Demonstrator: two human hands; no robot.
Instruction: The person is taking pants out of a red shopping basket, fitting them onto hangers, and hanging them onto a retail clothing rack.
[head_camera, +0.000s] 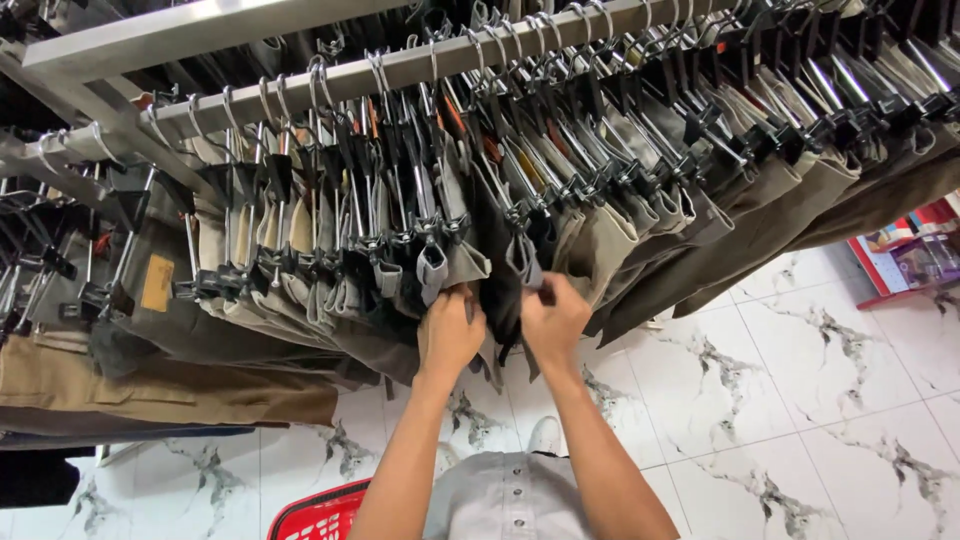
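Note:
A long metal rail (400, 70) carries a dense row of trousers on clip hangers, in beige, grey, olive and brown. My left hand (448, 335) reaches into the row and grips the waistband of a grey pair (450, 262). Just to its right, my right hand (553, 318) pinches the top edge of a dark pair of trousers (500, 270) that hangs between the two hands. Both forearms rise from the bottom centre of the head view. My fingertips are partly hidden in the fabric.
A second rail (150, 35) runs above the first. Folded brown trousers (170, 385) lie on a shelf at the left. White marbled floor tiles (800, 380) spread below. A red basket (320, 515) sits by my feet, and a red rack with goods (915, 255) stands at the right.

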